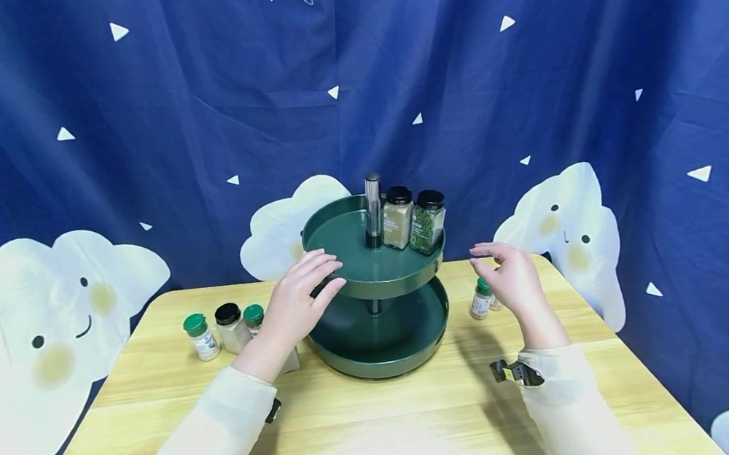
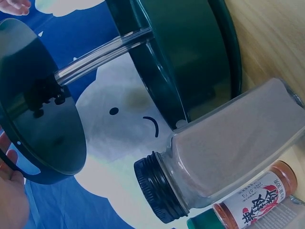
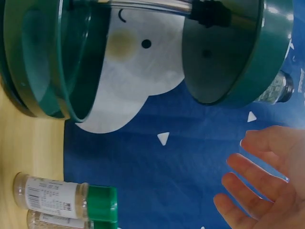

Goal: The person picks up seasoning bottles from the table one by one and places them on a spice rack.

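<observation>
A dark green two-tier round rack [image 1: 384, 365] stands on the table. My left hand [image 1: 298, 292] is at the left rim of its upper tray [image 1: 351, 262], fingers and thumb around the edge by a cut-out slot. On the tray's right side, next to the clear post [image 1: 373, 208], are a black-capped jar of tan powder [image 1: 395, 223] and a black-capped jar of green herbs [image 1: 426, 230]. The lower tray [image 1: 376, 347] holds nothing visible. My right hand [image 1: 510, 276] hovers right of the rack, holding nothing, its fingers loosely bent and apart in the right wrist view.
Left of the rack stand a green-capped shaker [image 1: 203, 343], a black-capped jar [image 1: 232, 332], a red-brown spice bottle [image 2: 257, 198] and a large powder jar [image 2: 228, 143], partly behind my left arm. Two green-capped bottles [image 3: 55, 196] stand at right. A blue curtain [image 1: 350, 75] hangs behind.
</observation>
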Demonstrator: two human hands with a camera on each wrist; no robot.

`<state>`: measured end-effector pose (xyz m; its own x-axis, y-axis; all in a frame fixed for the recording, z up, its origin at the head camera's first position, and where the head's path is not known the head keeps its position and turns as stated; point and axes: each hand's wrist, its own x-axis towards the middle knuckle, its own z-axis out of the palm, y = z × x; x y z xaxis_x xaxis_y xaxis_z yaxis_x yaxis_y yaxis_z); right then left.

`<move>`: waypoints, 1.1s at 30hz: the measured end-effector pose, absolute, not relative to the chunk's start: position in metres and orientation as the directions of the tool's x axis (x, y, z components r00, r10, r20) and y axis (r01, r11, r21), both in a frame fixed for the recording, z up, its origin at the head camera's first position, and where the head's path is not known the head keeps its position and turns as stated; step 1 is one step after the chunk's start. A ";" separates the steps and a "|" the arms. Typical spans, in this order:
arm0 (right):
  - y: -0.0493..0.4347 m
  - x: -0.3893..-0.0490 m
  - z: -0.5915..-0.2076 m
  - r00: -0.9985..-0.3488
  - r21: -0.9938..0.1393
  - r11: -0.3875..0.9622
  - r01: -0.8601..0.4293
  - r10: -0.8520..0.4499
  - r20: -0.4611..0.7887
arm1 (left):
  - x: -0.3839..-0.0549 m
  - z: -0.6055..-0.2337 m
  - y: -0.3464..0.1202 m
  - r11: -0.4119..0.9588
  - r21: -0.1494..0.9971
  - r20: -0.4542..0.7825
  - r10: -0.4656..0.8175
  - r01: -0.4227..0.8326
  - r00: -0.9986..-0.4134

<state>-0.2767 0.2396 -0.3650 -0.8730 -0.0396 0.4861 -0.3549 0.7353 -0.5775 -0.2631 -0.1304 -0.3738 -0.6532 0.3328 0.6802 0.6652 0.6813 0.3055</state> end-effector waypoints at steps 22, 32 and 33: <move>0.248 -0.287 -0.402 -0.894 -0.561 0.788 -0.253 0.030 0.446 | -0.263 -0.377 -0.131 0.681 0.305 0.685 0.329 0.666 -0.650; 0.250 -0.291 -0.415 -0.909 -0.577 0.789 -0.213 0.057 0.413 | -0.264 -0.377 -0.132 0.678 0.315 0.679 0.328 0.664 -0.657; 0.250 -0.292 -0.416 -0.909 -0.576 0.790 -0.212 0.057 0.414 | -0.264 -0.377 -0.132 0.678 0.317 0.679 0.327 0.664 -0.658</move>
